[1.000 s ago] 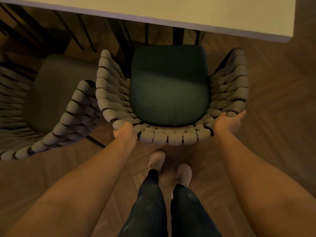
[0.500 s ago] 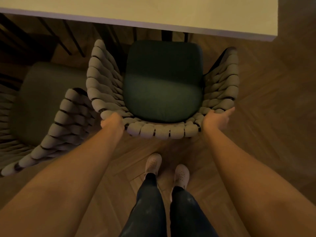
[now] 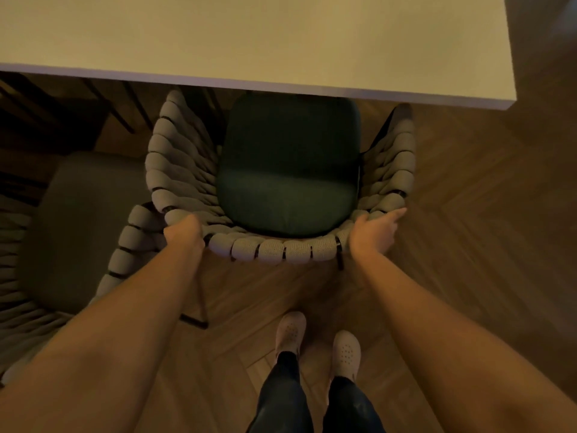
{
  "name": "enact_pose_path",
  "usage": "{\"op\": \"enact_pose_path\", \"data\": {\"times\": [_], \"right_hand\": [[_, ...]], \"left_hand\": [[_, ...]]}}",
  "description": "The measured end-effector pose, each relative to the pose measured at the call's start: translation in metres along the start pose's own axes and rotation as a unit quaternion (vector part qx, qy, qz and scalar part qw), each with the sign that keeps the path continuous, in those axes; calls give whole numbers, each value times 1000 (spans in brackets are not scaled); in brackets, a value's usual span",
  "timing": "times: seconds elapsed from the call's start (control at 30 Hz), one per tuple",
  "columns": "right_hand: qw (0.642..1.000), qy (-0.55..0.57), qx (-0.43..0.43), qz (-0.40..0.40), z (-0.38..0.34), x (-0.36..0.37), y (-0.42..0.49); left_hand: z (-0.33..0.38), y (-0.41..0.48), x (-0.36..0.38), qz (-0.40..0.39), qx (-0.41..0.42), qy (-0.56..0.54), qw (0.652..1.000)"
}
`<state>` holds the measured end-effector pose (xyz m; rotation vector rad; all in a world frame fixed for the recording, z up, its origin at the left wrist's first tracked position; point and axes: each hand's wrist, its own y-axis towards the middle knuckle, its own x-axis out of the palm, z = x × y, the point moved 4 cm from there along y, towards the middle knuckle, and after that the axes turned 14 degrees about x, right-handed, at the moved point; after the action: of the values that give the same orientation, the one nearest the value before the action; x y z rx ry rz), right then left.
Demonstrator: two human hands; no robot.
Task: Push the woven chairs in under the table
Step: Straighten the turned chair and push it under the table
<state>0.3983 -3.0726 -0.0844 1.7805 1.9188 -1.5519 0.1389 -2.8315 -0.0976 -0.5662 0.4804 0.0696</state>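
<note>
Head view: straight down past both forearms onto seat and floor.
Chair (image 3: 281, 250): rounded shell of thick grey woven bands on a dark frame, bands wrapping the back and both sides; thin dark legs showing below the back rim.
Cushion (image 3: 287, 170): dark green, rounded corners, lying inside the shell and filling the seat between the woven sides.
Table (image 3: 249, 35): pale flat top, near edge across the upper picture, corner at upper right.
Chair position: front of the cushion just at the table edge, back and most of the seat out from under it.
Left hand (image 3: 184, 232): curled over the back rim at its left corner, fingertips hidden behind the weave.
Right hand (image 3: 373, 232): clamped on the back rim at its right corner, one finger stretched out along the rim.
Hands: well apart, whole chair back between them.
Second chair (image 3: 131, 239): same grey weave, greyish seat, just beside on the left, angled, partly cut off; touching or not, cannot tell.
Floor (image 3: 468, 214): wooden herringbone.
Shoes (image 3: 290, 331): pale, below dark trouser legs, behind the chair back.
</note>
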Motion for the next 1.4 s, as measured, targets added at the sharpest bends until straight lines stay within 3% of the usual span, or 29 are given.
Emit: {"op": "enact_pose_path", "data": {"times": [0.13, 0.6, 1.4], "right_hand": [[1000, 4, 10, 11, -13, 13, 0], [999, -37, 13, 33, -31, 26, 1], [999, -19, -8, 38, -5, 40, -38]], "left_hand": [[17, 13, 0, 61, 15, 58, 996], [25, 34, 2, -1, 45, 23, 999], [-3, 44, -25, 48, 74, 1, 996]]}}
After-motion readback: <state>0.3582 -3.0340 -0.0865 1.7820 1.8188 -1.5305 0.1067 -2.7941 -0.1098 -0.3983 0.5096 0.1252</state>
